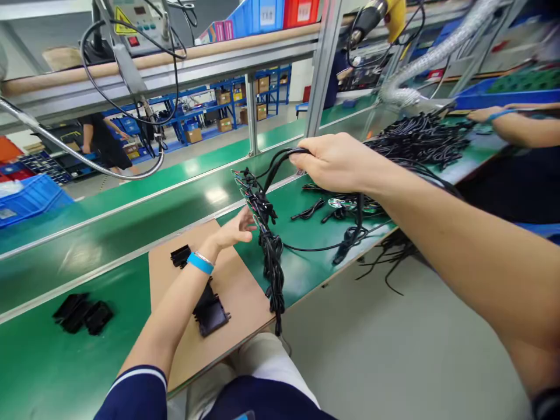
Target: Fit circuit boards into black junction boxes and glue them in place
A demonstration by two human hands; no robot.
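Note:
My right hand [335,160] is closed around a few looped black cables, raised over the bench. Beside it lies a long bundle of tied black cables [272,251], with thin coloured wire ends at its upper left; its lower end reaches past the bench edge. Next to those wire ends is my left hand [238,228], fingers apart and nothing in its grasp; whether its fingertips touch the wires I cannot tell. Under my left forearm, a brown board [249,291] carries black plastic housings [213,317], partly hidden by the arm.
More black housings [83,313] lie on the green bench at left. To the right is a large heap of black cables [424,140], near a co-worker's arm [520,125]. A metal post [321,76] and a flexible hose [420,64] stand beyond my right hand.

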